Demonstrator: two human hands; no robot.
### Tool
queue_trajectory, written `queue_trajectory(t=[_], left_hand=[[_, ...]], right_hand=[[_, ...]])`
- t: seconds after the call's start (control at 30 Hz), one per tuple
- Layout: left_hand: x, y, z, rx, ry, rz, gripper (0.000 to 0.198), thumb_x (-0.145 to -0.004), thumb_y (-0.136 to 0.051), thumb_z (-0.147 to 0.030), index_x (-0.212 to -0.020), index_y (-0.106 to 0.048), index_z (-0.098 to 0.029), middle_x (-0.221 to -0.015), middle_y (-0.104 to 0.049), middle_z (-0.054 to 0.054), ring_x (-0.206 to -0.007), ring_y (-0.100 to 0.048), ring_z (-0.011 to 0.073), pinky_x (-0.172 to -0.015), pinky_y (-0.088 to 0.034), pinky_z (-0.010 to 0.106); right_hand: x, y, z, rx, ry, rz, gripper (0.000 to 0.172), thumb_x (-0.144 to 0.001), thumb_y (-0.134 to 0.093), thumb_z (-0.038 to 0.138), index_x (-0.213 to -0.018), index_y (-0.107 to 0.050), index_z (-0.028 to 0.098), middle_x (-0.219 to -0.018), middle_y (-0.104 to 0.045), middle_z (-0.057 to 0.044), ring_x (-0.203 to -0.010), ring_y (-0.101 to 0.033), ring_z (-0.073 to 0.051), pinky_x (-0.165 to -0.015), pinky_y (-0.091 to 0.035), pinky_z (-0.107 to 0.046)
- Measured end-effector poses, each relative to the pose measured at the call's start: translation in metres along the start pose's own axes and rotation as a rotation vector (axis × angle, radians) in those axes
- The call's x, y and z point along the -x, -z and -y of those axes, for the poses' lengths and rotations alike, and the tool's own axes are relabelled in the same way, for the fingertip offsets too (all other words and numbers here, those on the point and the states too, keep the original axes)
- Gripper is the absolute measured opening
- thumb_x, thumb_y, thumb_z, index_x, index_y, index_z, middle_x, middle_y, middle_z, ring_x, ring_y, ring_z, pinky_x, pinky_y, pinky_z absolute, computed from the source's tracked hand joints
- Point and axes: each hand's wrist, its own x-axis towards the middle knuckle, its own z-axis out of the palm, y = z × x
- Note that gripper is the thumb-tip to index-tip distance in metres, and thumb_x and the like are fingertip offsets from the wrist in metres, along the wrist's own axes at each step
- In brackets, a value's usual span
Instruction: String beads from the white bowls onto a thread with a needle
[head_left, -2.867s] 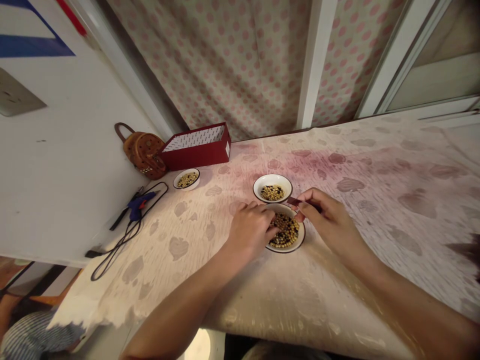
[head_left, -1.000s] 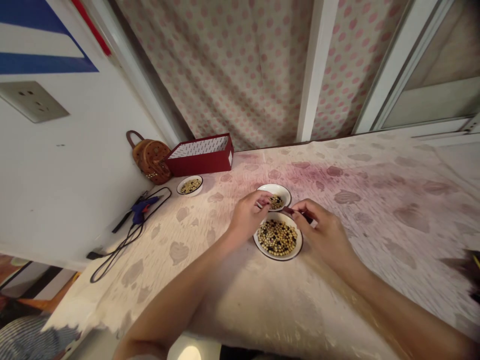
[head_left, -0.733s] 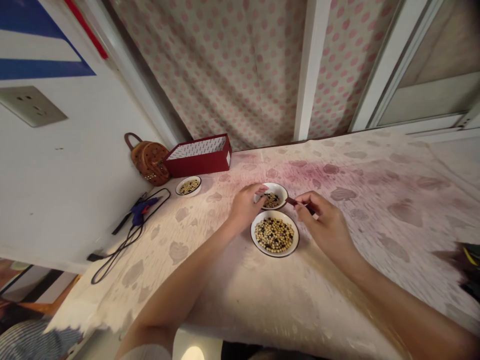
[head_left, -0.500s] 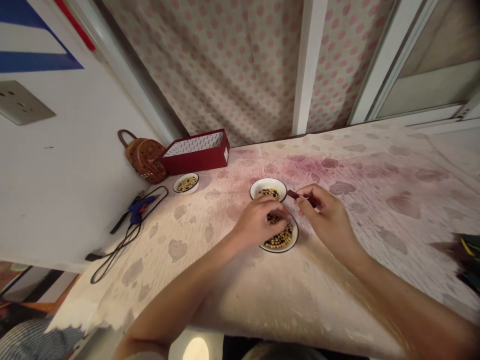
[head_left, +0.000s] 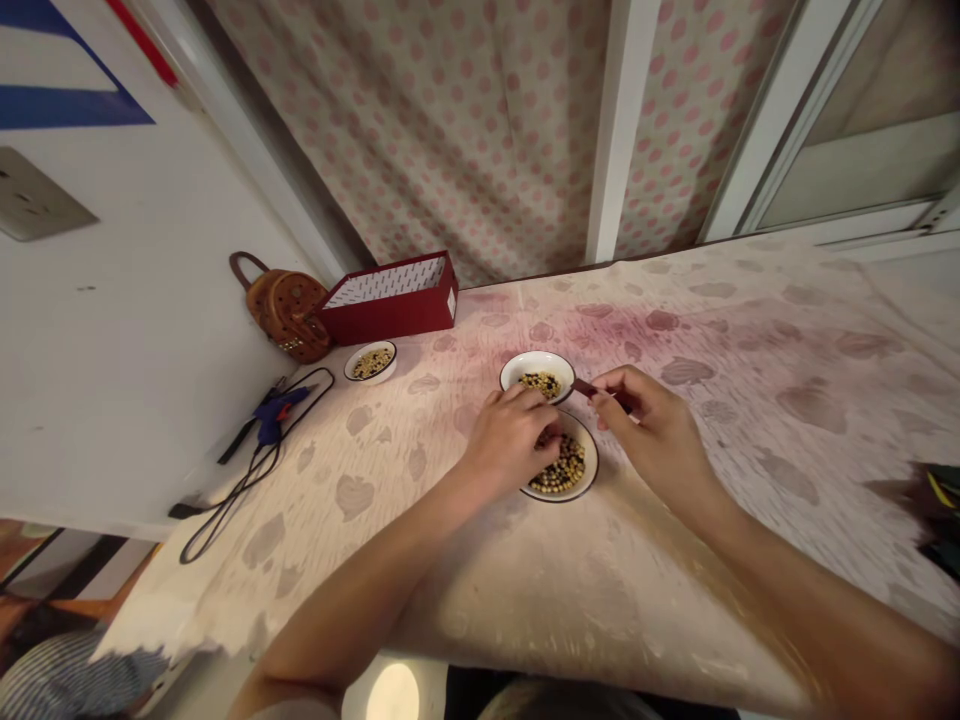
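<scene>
Two white, dark-rimmed bowls stand one behind the other on the table. The near bowl (head_left: 577,480) holds many small yellow and black beads or beans, and the far bowl (head_left: 517,367) has a smaller amount of the same. Over the left side of the near bowl is my left hand (head_left: 514,435), its fingers curled together; whatever is between them is hidden. My right hand (head_left: 649,415) grips a dark brown, flat, stick-like piece (head_left: 585,387). Its tip points left, at the far bowl's right rim; I cannot tell if they touch.
Further left sits a third small bowl (head_left: 390,372) with similar pieces, in front of an open red box (head_left: 394,315) and a brown bag (head_left: 289,310). A blue glue gun (head_left: 271,420) with a looped black cable lies by the wall. Something dark (head_left: 941,510) is at the right edge.
My left hand has drawn slightly left over the near bowl, and its fingers have closed more. My right hand and the brown piece stay nearly where they were.
</scene>
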Motion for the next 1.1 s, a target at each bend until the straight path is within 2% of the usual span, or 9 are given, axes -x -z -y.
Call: queue_trajectory(t=[0.13, 0.23, 0.4, 0.6, 0.73, 0.9, 1.0, 1.1], left_hand=[[0.002, 0.003, -0.004, 0.158, -0.085, 0.004, 0.012, -0.089, -0.066, -0.024, -0.098, -0.074, -0.023, -0.101, -0.069, 0.003, -0.104, -0.059, 0.0227, -0.093, -0.049, 0.039], [0.003, 0.001, -0.006, 0.189, -0.150, 0.026, 0.014, -0.090, -0.063, -0.023, -0.098, -0.075, -0.024, -0.103, -0.068, 0.003, -0.103, -0.059, 0.0223, -0.093, -0.049, 0.038], [0.006, 0.004, -0.001, 0.086, -0.087, 0.024, 0.016, -0.092, -0.059, -0.021, -0.094, -0.075, -0.023, -0.104, -0.068, 0.005, -0.107, -0.058, 0.0247, -0.093, -0.048, 0.041], [0.019, 0.017, -0.007, 0.112, -0.073, 0.058, 0.028, -0.103, -0.049, -0.036, -0.109, -0.074, -0.025, -0.112, -0.067, 0.005, -0.110, -0.058, 0.0233, -0.098, -0.047, 0.043], [0.025, 0.015, -0.014, 0.119, -0.094, 0.085, 0.029, -0.104, -0.048, -0.035, -0.113, -0.074, -0.027, -0.119, -0.067, 0.005, -0.116, -0.056, 0.0234, -0.103, -0.044, 0.044], [0.027, 0.013, -0.008, 0.055, 0.000, 0.030, 0.032, -0.105, -0.045, -0.033, -0.111, -0.075, -0.026, -0.123, -0.067, 0.005, -0.117, -0.056, 0.0257, -0.099, -0.045, 0.046], [0.034, 0.020, 0.000, 0.088, 0.079, -0.026, 0.025, -0.102, -0.050, -0.028, -0.106, -0.075, -0.023, -0.116, -0.069, 0.006, -0.111, -0.058, 0.0240, -0.096, -0.046, 0.043], [0.044, 0.033, 0.005, 0.157, 0.101, 0.021, 0.010, -0.092, -0.068, -0.027, -0.098, -0.073, -0.021, -0.101, -0.071, 0.004, -0.101, -0.061, 0.0218, -0.094, -0.046, 0.040]], right_hand=[[0.000, 0.000, 0.001, 0.000, -0.009, 0.009, 0.012, -0.092, -0.057, 0.034, -0.086, -0.062, 0.025, -0.075, -0.066, 0.000, -0.068, -0.060, -0.018, -0.065, -0.044, -0.033], [0.000, 0.000, 0.002, 0.000, -0.013, 0.009, 0.012, -0.092, -0.057, 0.033, -0.086, -0.062, 0.025, -0.076, -0.066, 0.000, -0.069, -0.060, -0.017, -0.066, -0.043, -0.032], [0.000, 0.000, 0.003, -0.012, -0.015, 0.011, 0.012, -0.092, -0.057, 0.033, -0.085, -0.062, 0.024, -0.076, -0.065, 0.000, -0.068, -0.059, -0.017, -0.064, -0.043, -0.032], [0.000, -0.001, 0.003, -0.039, -0.005, 0.011, 0.011, -0.093, -0.056, 0.030, -0.086, -0.062, 0.024, -0.075, -0.065, 0.001, -0.068, -0.059, -0.016, -0.065, -0.042, -0.031], [0.000, 0.000, 0.003, -0.030, 0.008, 0.009, 0.012, -0.093, -0.056, 0.030, -0.084, -0.061, 0.024, -0.075, -0.064, 0.001, -0.067, -0.058, -0.016, -0.064, -0.043, -0.031], [0.000, 0.001, 0.005, -0.038, 0.003, 0.016, 0.012, -0.093, -0.058, 0.033, -0.085, -0.062, 0.025, -0.077, -0.065, 0.000, -0.068, -0.058, -0.017, -0.064, -0.043, -0.032], [-0.001, 0.001, 0.006, -0.049, -0.012, 0.015, 0.011, -0.092, -0.058, 0.032, -0.084, -0.062, 0.025, -0.076, -0.065, 0.000, -0.067, -0.058, -0.017, -0.063, -0.043, -0.032], [-0.001, 0.000, 0.006, -0.055, -0.017, 0.010, 0.010, -0.091, -0.058, 0.031, -0.084, -0.062, 0.025, -0.076, -0.066, 0.000, -0.067, -0.058, -0.017, -0.063, -0.043, -0.032]])
